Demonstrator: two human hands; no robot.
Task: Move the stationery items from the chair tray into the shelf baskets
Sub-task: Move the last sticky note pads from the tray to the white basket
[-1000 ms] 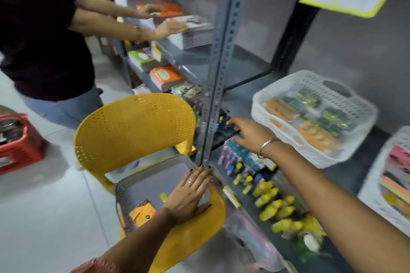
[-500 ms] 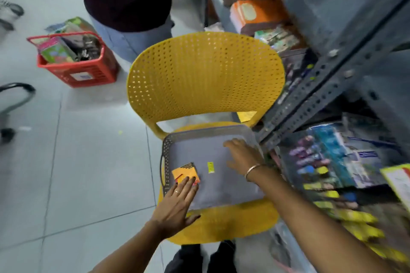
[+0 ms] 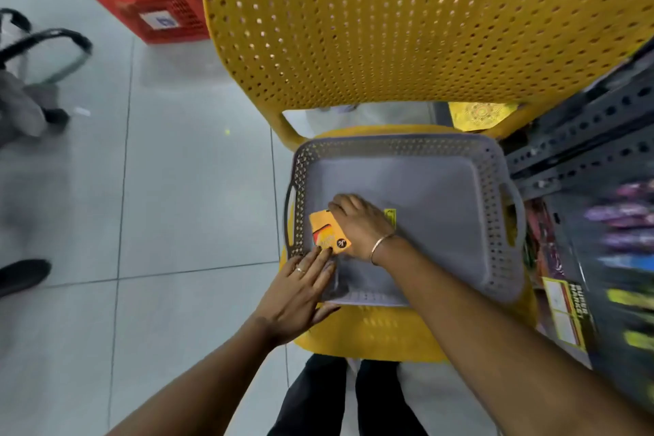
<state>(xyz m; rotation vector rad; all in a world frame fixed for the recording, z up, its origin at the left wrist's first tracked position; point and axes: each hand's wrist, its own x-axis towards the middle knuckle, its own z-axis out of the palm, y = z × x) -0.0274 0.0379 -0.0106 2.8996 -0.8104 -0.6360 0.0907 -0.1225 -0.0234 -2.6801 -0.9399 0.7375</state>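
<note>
A grey perforated tray (image 3: 456, 209) rests on the seat of a yellow chair (image 3: 389, 21). In its front left corner lies a small orange packet (image 3: 327, 232). My right hand (image 3: 359, 225) lies over the packet's right side with its fingers curled around the top edge. My left hand (image 3: 300, 288) rests flat on the tray's front rim, fingertips touching the packet's lower edge. A small yellow item (image 3: 390, 214) peeks out just right of my right hand.
A grey metal shelf rack (image 3: 587, 138) stands close on the right, with blurred stationery packs (image 3: 615, 258) on its low shelf. A red basket (image 3: 148, 0) of goods sits on the tiled floor at the back left. A black shoe (image 3: 23, 274) shows at the left edge.
My right hand has moved from the shelf to the tray and onto the orange packet. My left hand slid to the tray's front left corner. The view dropped down towards the chair.
</note>
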